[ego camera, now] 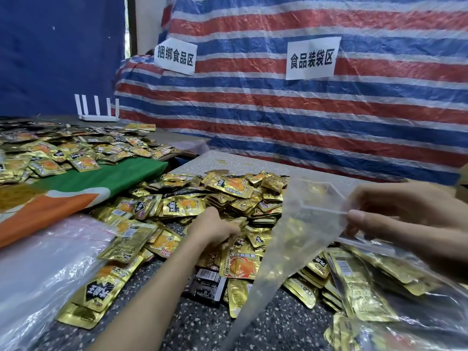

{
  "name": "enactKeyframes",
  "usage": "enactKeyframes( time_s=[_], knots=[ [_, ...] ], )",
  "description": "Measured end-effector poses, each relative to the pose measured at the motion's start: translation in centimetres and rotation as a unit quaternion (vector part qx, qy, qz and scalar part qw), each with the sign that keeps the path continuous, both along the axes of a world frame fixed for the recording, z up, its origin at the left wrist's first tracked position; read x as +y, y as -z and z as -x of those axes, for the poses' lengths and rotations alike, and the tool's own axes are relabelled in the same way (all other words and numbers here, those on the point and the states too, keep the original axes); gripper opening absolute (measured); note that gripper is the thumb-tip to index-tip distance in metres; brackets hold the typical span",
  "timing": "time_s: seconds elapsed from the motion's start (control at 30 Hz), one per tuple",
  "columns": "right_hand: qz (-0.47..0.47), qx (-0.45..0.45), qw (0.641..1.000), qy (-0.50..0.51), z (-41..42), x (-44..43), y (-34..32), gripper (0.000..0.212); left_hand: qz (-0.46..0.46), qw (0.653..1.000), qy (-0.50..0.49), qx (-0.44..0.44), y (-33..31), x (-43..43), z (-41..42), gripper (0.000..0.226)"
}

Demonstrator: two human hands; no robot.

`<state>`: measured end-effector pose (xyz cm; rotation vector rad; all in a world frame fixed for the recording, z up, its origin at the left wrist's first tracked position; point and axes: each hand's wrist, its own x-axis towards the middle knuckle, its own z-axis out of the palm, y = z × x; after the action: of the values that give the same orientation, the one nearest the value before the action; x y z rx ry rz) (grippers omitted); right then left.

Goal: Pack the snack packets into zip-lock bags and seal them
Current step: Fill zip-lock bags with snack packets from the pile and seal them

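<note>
A big heap of gold snack packets [228, 198] covers the speckled table [202, 323] in front of me. My left hand [215, 230] reaches into the middle of the heap, its fingers curled down round some packets. My right hand [410, 216] pinches the open rim of a clear zip-lock bag [298, 231] between thumb and fingers and holds it up above the heap. The bag hangs slack towards me with its mouth open to the left. Whether any packet lies inside it is unclear.
A stack of clear bags [43, 269] lies at the near left. A bag filled with gold packets [395, 292] lies at the near right. A green and orange cloth [96, 183] and another packet heap [63, 150] are at the left. A striped tarp [304, 110] forms the back wall.
</note>
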<state>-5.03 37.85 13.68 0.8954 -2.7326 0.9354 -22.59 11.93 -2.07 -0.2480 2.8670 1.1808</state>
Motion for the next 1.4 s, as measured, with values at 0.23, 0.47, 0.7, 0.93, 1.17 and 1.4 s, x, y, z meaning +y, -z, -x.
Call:
enactKeyframes(
  time_s=[0.23,0.47,0.7,0.93,1.17,1.4],
  knots=[
    [-0.012,-0.004,1.0,-0.006,-0.3,-1.1,0.2,0.042,-0.444,0.876,0.153,0.108,-9.0,-2.9,-4.5,0.014],
    [-0.034,-0.017,0.999,-0.021,-0.4,-3.0,0.6,0.044,-0.538,0.742,0.327,0.231,-13.8,-1.3,-11.6,0.029],
    [-0.03,0.01,0.999,-0.035,-0.1,-3.2,0.7,0.04,-0.413,0.816,0.325,0.24,-14.5,-0.5,-13.5,0.035],
    [-0.007,0.032,0.998,-0.056,-0.3,-2.6,0.6,0.033,-0.339,0.867,0.284,0.228,-13.9,-1.8,-12.9,0.062],
    [0.028,0.11,0.993,-0.043,0.5,-3.3,0.9,0.023,-0.184,0.89,0.362,0.207,-13.8,-0.8,-12.8,0.065],
    [0.048,0.096,0.994,-0.013,1.0,-1.9,0.9,0.024,-0.02,0.898,0.379,0.223,-13.7,-1.6,-12.7,0.07]
  ],
)
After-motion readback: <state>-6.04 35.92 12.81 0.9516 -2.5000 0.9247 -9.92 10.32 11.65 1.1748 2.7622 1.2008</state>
